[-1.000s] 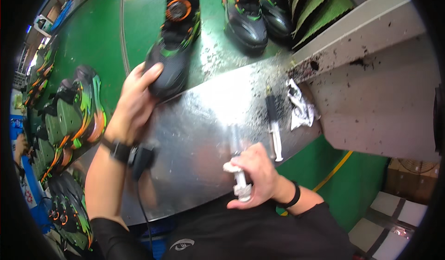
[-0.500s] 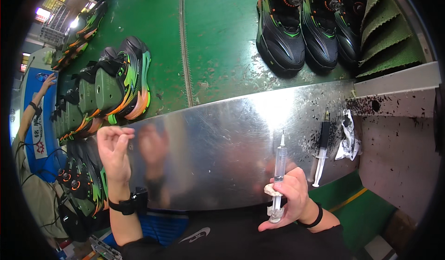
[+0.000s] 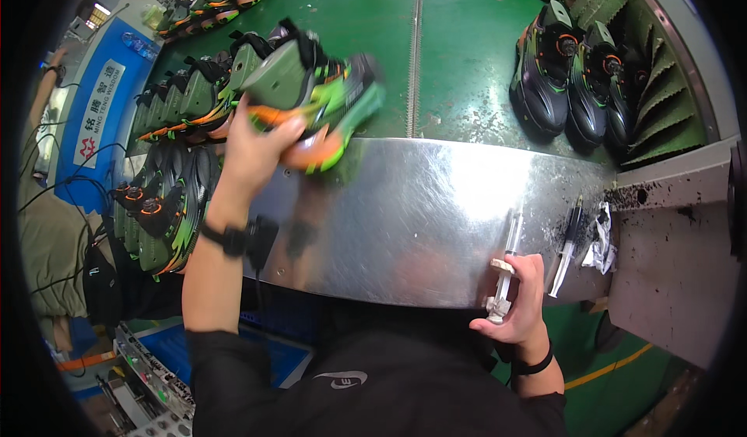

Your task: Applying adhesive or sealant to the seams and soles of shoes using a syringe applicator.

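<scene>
Gripping 1 shoe (image 3: 331, 101) in left hand (image 3: 257, 153), 1 syringe (image 3: 503, 284) in right hand (image 3: 526, 297), could clip neighbouring shoes (image 3: 201, 99) by swinging carelessly.

The person's left hand (image 3: 257, 147) grips a black, green and orange sports shoe (image 3: 333, 104), blurred, with a dark green block (image 3: 280, 80) inside. The right hand (image 3: 523, 303) holds a slim clear plastic syringe (image 3: 511, 241) over a shiny metal plate (image 3: 381, 231). To its right lie a black-filled plastic syringe (image 3: 573, 231) and a crumpled white wrapper (image 3: 600, 244). Black shoes with orange-ringed dials (image 3: 542, 87) stand beyond, on a green work surface (image 3: 463, 63)
</scene>
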A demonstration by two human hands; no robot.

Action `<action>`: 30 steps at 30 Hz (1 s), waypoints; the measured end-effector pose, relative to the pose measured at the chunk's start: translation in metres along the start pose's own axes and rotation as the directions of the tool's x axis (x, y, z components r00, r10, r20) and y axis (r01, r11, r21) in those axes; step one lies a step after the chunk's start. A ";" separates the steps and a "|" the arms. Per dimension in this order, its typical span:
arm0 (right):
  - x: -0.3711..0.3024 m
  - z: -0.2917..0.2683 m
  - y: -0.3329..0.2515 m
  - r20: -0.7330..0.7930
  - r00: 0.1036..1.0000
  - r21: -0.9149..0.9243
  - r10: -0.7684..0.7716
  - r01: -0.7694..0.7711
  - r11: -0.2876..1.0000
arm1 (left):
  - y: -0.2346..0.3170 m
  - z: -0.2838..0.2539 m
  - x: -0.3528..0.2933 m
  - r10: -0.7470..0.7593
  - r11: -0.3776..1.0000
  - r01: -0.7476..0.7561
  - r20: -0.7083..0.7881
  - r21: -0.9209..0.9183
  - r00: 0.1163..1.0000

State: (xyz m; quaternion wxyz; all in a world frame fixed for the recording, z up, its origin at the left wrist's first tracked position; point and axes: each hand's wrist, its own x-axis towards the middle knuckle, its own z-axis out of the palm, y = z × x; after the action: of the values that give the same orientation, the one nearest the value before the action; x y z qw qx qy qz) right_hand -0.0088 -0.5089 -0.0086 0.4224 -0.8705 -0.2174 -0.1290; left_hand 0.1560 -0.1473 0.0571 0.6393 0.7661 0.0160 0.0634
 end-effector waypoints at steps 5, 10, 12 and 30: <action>-0.011 -0.007 -0.002 0.010 0.988 0.147 0.151 -0.151 0.978 | 0.002 0.013 -0.116 0.405 0.789 -0.495 0.298 0.364 0.865; -0.030 -0.018 -0.009 0.056 0.965 0.207 0.258 -0.264 0.942 | -0.010 0.013 -0.125 0.010 0.985 0.056 0.371 -0.165 0.929; -0.035 -0.019 -0.015 0.050 0.952 0.207 0.302 -0.306 0.929 | -0.019 0.009 -0.079 0.010 0.937 0.087 0.274 -0.337 0.962; 0.031 0.015 -0.063 0.142 0.990 0.975 0.000 -0.140 0.170 | -0.013 0.014 -0.045 -0.041 0.734 0.226 0.289 -0.641 0.956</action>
State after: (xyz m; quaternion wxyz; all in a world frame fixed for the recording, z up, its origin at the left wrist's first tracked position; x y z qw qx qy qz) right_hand -0.0118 -0.4542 0.0380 0.8756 -0.4097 -0.2319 0.1083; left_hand 0.1141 -0.1630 0.0390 0.8702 0.4849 -0.0348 -0.0807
